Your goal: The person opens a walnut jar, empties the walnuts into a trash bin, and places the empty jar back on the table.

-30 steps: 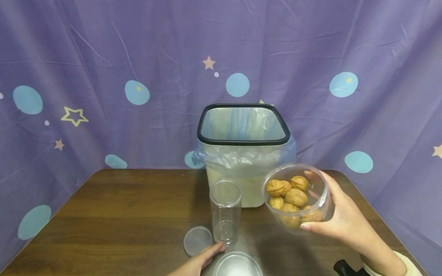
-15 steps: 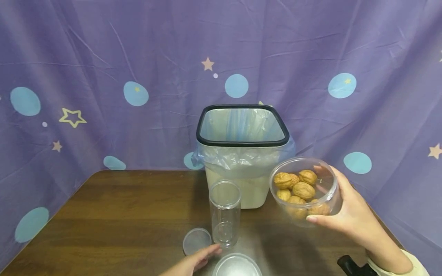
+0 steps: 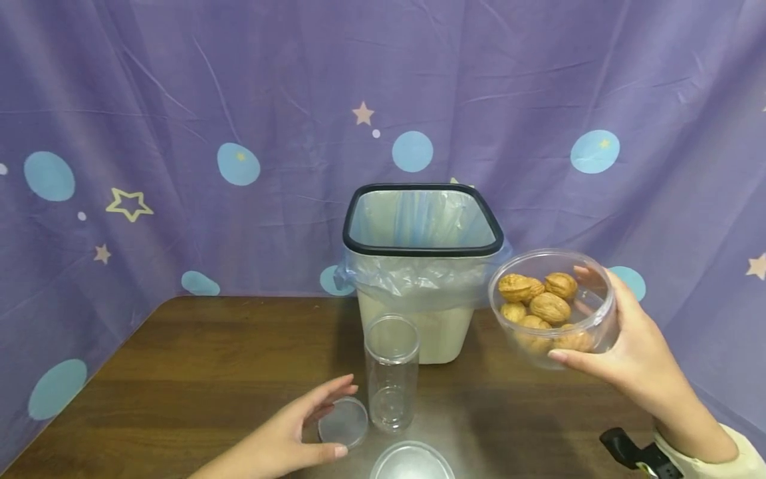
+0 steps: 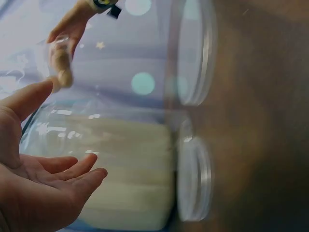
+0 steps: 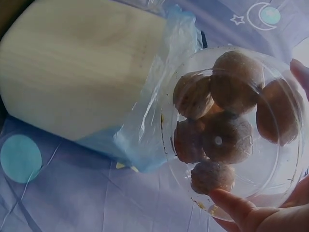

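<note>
My right hand (image 3: 643, 359) grips a round clear plastic tub (image 3: 598, 316) by its right side, off the table and tilted toward the head camera. Several walnuts (image 3: 549, 308) lie in it. In the right wrist view the walnuts (image 5: 227, 137) show through the tub's base. My left hand (image 3: 287, 432) holds nothing; its thumb and fingers are spread apart above a small round translucent lid (image 3: 344, 424). Right of that hand stands a tall clear jar (image 3: 392, 379), upright, with no contents visible. A larger clear lid (image 3: 413, 464) lies at the near edge of view.
Behind the jar stands a cream trash bin (image 3: 443, 336) with a black rim and a pale blue bag liner (image 3: 419, 273). The brown wooden table (image 3: 209, 372) extends to a purple patterned curtain (image 3: 287, 133).
My right hand has raised the tub of walnuts and carried it to the right. My left hand has moved left, away from the jar's base, and its fingers have spread.
</note>
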A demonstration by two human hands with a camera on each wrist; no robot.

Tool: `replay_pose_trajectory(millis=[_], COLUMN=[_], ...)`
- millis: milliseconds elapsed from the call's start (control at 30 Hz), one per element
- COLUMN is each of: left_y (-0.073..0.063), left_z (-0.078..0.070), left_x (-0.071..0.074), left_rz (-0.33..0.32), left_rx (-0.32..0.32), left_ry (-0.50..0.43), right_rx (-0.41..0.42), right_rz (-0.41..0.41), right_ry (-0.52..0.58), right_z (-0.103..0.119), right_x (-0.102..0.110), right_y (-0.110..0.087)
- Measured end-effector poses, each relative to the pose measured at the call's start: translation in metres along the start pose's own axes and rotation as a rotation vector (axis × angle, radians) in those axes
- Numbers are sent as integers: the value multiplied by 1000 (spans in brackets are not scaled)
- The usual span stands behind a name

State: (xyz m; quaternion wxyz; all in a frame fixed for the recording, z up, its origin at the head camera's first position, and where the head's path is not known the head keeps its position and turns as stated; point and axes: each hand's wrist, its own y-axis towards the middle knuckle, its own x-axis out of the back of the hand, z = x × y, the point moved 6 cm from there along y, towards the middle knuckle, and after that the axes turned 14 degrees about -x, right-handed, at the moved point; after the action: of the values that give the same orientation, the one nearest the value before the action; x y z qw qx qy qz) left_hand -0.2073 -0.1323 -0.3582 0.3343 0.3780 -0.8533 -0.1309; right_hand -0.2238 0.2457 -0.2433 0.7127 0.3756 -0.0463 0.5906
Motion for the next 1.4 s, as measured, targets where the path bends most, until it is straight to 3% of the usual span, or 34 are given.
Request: replay_pose_trajectory(millis=[200, 533, 800, 1100, 1400], left_y=[9, 23, 39, 65, 93], left_z=[-2, 17, 9, -1, -13], left_x=[24, 51, 69, 86, 100], left_rz=[-100, -337, -418, -475, -522], left_rx=[31, 186, 103, 111, 94], left_ry=[115, 46, 88, 85, 88], right_rx=[-28, -34, -33, -64, -59], right_rz=[-48, -101, -142, -190, -189], right_ry=[-46, -19, -11, -47, -64], right_z=[-2, -5, -2, -3, 4], right_x=[5, 7, 13, 20, 24], right_y=[7, 16, 26, 41, 54])
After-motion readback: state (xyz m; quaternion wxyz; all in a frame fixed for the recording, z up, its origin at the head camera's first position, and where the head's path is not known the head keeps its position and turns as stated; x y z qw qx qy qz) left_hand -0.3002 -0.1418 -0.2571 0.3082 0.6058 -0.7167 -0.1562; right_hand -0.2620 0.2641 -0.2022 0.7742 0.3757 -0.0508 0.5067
